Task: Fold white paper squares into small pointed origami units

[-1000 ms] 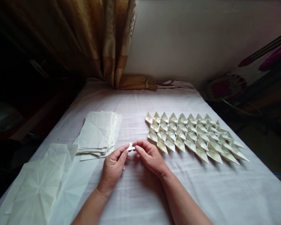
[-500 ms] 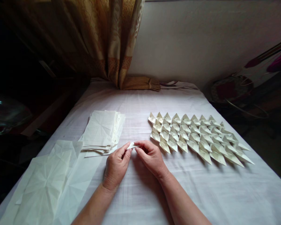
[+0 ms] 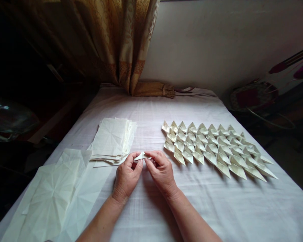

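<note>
Between both hands, a small piece of folded white paper (image 3: 142,155) is held above the cloth. My left hand (image 3: 127,176) pinches its left end with thumb and fingers. At the other end, the thumb and curled fingers of my right hand (image 3: 161,173) grip it too; the paper's lower part is hidden behind the thumbs. To the right, several rows of folded paper boats (image 3: 209,148) stand close together, points up. A stack of creased paper sheets (image 3: 109,136) lies just beyond my left hand.
More creased, thin sheets (image 3: 52,195) spread over the near left of the cloth-covered table (image 3: 192,201). A gold curtain (image 3: 130,50) hangs at the far edge, its fringed end (image 3: 168,90) resting on the cloth. Dark furniture and clutter flank both sides.
My hands keep hold of the folded paper, and the right fingers have shifted slightly along it. The whole view has moved a little, so things appear slightly further right.
</note>
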Demonstrator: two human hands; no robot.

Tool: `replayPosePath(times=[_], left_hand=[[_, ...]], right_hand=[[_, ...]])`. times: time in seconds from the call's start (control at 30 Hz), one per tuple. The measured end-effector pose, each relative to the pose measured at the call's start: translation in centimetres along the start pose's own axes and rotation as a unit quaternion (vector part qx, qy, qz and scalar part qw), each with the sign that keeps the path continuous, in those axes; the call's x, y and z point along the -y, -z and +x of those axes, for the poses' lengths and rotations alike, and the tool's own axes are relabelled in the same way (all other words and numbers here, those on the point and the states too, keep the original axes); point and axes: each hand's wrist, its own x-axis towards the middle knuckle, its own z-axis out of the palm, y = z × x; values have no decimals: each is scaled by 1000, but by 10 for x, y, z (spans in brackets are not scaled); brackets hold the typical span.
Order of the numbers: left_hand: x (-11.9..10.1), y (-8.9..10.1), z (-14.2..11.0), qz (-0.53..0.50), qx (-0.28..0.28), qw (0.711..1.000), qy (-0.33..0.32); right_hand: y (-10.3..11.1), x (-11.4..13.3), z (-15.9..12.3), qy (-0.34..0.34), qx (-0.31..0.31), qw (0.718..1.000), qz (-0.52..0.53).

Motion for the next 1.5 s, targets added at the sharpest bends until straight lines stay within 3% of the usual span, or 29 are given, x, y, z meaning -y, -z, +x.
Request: replayPosePath(times=[0.23,0.47,0.93,1.17,1.4,1.5], left_hand=[[0,0,0,-31,3,999,10],[7,-3,-1,-51,-12,999,7],[5,-2,-4,16,-34,999,-30],[3,-2,-4,14,-38,998,-37],[8,-2,-2,-4,-33,996,-83],[7,-1,-3,-18,-32,997,-61]], right_hand=[[-1,-3,-1,6,-5,1000,6],[-8,-1,-5,-31,-35,999,27],[-10,8,-7,-19,-54,997,-45],[-8,9,-7,-12,-31,999,-27],[-6,5,-8,86,-44,993,-67],[-6,5,-10,129,-38,986,-94]])
